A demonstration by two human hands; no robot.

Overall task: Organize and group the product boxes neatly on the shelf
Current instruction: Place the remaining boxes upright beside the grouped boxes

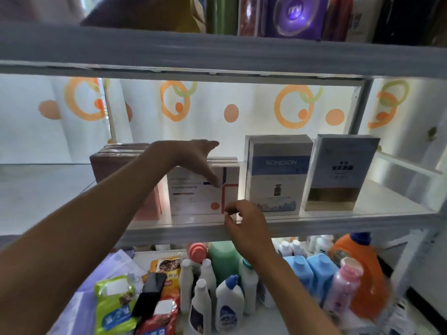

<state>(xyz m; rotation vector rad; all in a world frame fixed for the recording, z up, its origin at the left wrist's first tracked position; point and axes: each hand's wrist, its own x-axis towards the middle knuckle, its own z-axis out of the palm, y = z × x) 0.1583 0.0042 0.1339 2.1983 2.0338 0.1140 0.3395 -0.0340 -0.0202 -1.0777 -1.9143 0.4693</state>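
On the middle shelf (338, 220) stand several product boxes. A white box with red and blue lines (193, 197) stands at the centre. My left hand (196, 158) lies on its top, thumb down over the front face. My right hand (244, 223) touches its lower right corner with curled fingers at the shelf's front edge. Pink boxes (113, 163) stand just left of it, partly hidden by my left arm. To the right stand a blue-and-white ROMESON box (275, 175) and a grey-blue box with a gold base (338, 172), which leans slightly.
The upper shelf (217, 54) holds a purple box (297, 15) and dark packages. Below, bottles crowd the lower shelf: white ones (227, 308), blue ones (312, 269), an orange jug (360, 269). Snack bags (113, 303) and a black phone (150, 293) lie at the left.
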